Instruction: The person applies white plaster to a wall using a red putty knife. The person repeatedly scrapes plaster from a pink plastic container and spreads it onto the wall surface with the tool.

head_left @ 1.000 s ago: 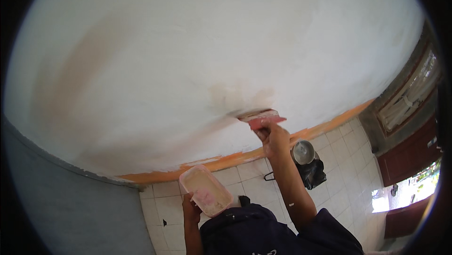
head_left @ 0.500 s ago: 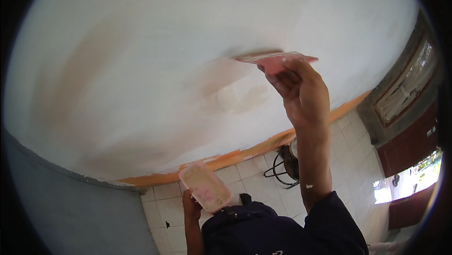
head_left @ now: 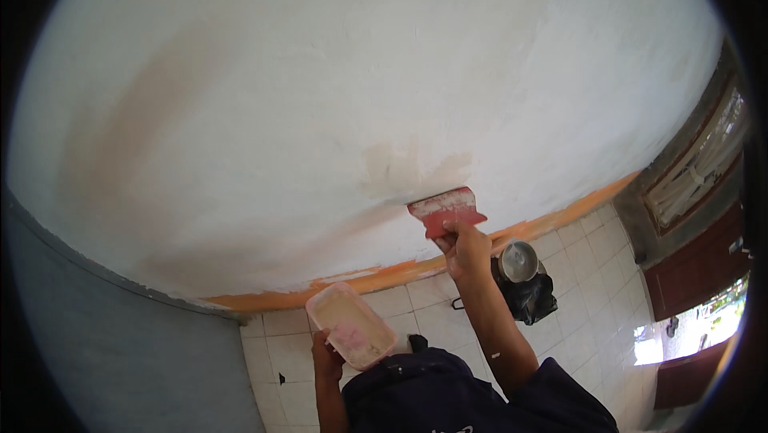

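My right hand (head_left: 467, 250) grips a red putty spreader (head_left: 450, 215) whose wide edge is smeared with white filler. That edge rests on the white wall (head_left: 304, 97), just below a damp-looking beige patch (head_left: 416, 170). Low in front of my body, my left hand (head_left: 326, 353) is closed on the side of a shallow pink plastic tub (head_left: 352, 326). Pale paste with pinkish streaks lies in the tub. Part of my left fingers is hidden behind its rim.
An orange strip (head_left: 384, 278) runs along the wall's foot above white floor tiles (head_left: 280, 361). To the right stand a metal bowl (head_left: 518, 262) and a black plastic bag (head_left: 534, 298). A grey wall (head_left: 120, 337) is at the left; a curtained window (head_left: 696, 161) and brown door (head_left: 696, 249) are at the right.
My right hand has brought the spreader down the wall, from above the beige patch to below it, and its face now shows. The tub in my left hand has barely moved.
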### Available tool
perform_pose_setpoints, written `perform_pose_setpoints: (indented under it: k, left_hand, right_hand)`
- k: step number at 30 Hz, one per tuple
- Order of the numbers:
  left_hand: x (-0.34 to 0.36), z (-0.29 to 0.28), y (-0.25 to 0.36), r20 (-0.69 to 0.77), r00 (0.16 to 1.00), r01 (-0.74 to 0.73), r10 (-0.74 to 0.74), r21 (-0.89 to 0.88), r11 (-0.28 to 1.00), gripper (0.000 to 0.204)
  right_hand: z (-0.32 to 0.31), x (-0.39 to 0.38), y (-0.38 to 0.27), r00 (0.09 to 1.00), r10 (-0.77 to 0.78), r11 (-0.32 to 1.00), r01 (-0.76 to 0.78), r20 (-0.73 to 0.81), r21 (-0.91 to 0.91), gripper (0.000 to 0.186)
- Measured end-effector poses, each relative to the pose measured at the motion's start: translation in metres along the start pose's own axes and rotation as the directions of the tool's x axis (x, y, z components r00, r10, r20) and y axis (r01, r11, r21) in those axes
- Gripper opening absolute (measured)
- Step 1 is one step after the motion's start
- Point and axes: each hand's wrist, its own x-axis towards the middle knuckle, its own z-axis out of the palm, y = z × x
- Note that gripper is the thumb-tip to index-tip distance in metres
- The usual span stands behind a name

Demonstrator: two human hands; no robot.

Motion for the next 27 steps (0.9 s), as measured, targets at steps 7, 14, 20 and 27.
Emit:
perform_pose_setpoints:
  k: [7,14,20,27]
  left_hand:
    - [-0.015,-0.002,-0.008,0.003,1.000,-0.018,0.018,0.002,1.000,0.059]
    - [-0.008,-0.004,-0.017,0.053,0.999,-0.015,0.014,0.010,1.000,0.057]
    - [0.002,-0.016,-0.008,0.013,1.000,-0.026,0.025,0.018,1.000,0.059]
    - [0.003,-0.033,0.024,0.034,0.999,0.001,0.001,-0.042,0.999,0.058]
  right_hand:
    - [0.047,-0.037,-0.057,0.981,-0.133,0.990,0.139,0.143,-0.034,0.009]
    - [0.086,-0.072,-0.108,0.911,-0.269,0.960,0.280,0.312,0.009,0.014]
    - [0.070,-0.093,-0.082,0.908,-0.286,0.953,0.304,0.307,-0.010,0.016]
    - [-0.007,-0.053,0.040,0.999,0.043,0.997,-0.044,-0.019,-0.056,0.013]
